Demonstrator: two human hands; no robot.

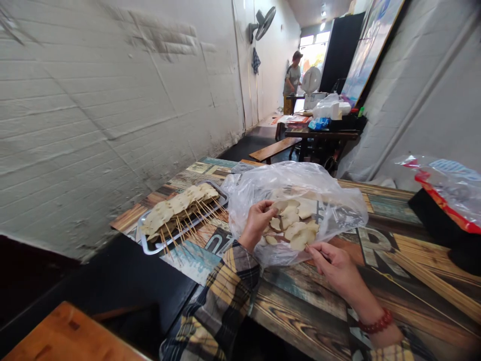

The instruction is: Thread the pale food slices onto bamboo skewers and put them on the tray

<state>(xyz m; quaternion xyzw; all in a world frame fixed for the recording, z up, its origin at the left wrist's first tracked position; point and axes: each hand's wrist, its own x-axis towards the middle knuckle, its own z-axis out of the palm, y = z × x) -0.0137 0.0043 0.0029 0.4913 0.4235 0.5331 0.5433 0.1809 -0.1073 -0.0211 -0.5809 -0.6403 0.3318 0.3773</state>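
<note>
My right hand (pixel 334 265) pinches the end of a thin wooden skewer. Pale, thin, wavy-edged slices (pixel 301 234) sit at the skewer's far end, over the mouth of a clear plastic bag (pixel 338 200). With thumb and fingers closed, my left hand (pixel 260 220) grips the edge of a pale slice (pixel 287 204). More loose slices lie inside the bag, partly hidden by its film. To the left, a metal tray (pixel 146 246) bears a pile of skewered slices (pixel 180 205), their sticks pointing toward me.
Bare skewers (pixel 436 281) lie on the patterned wooden table (pixel 300 311) at right, near a black container (pixel 432 215) with red-and-clear packaging. A wooden stool (pixel 67 336) is at lower left. Farther back are a bench (pixel 276 149), a cluttered table (pixel 319 133) and a standing person (pixel 293 77).
</note>
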